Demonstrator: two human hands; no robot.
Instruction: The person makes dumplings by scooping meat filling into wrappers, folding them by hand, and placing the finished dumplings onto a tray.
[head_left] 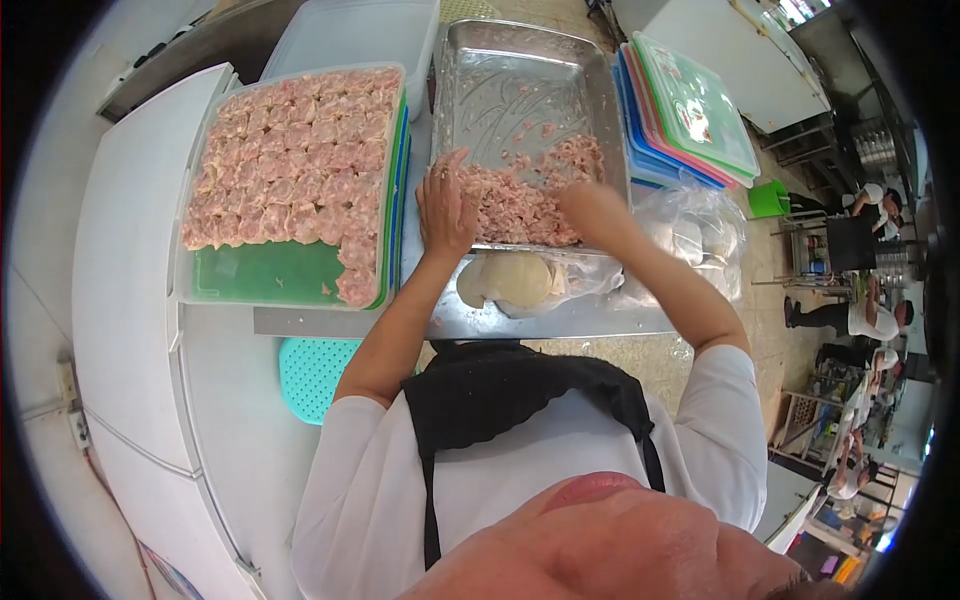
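Note:
A metal tray (520,75) holds chopped pink meat (520,205) piled along its near side. At the tray's near left corner is my left hand (447,205), its fingers wrapped round something that I cannot make out. My right hand (592,213) is over the meat at the near right, smeared by motion. Rows of meat-filled dumplings (295,150) cover most of a green tray (265,272) on the left. Round pale dough wrappers (512,280) lie beside a plastic bag in front of the metal tray.
Stacked coloured lids (695,110) stand at the right, above clear bags (690,235) with pale contents. A translucent container (345,40) is behind the green tray. A turquoise stool (318,375) stands below the table edge. Several people work in the far right background.

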